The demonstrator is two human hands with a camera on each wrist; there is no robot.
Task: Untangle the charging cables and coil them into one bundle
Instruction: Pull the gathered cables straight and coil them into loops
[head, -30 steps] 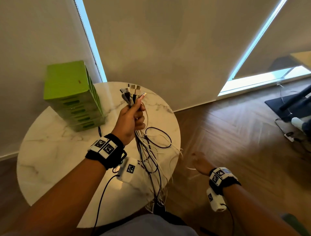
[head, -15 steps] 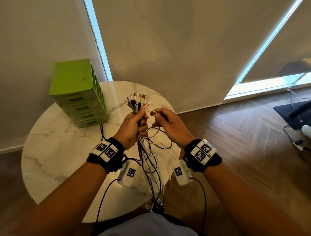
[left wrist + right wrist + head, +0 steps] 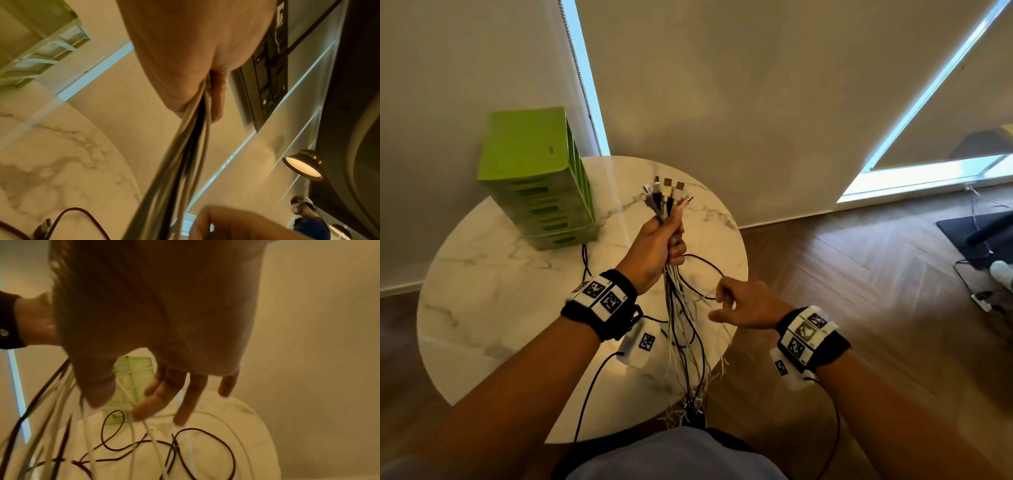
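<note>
My left hand [image 3: 671, 240] grips a bundle of white and black charging cables [image 3: 681, 329] just below their plugs [image 3: 667, 193], held upright above the round marble table [image 3: 482, 291]. The strands hang down past the table's near edge. In the left wrist view the cables [image 3: 180, 154] run out of my left hand's [image 3: 195, 65] closed fist. My right hand [image 3: 719, 305] hovers lower, just right of the hanging strands, its fingers loosely spread. The right wrist view shows my right hand's index fingertip [image 3: 141, 413] touching a white cable [image 3: 131, 443], with nothing gripped.
A green drawer organizer [image 3: 534, 178] stands at the table's back left. Black cable loops [image 3: 205, 451] lie on the marble under my hands. Beyond the table's right edge is wooden floor [image 3: 859, 274], with a dark mat and other wires at the far right [image 3: 976, 246].
Half a second ago my right hand was up beside the left at the bundle's top. It has since come down and to the right along the strands. The left keeps its grip.
</note>
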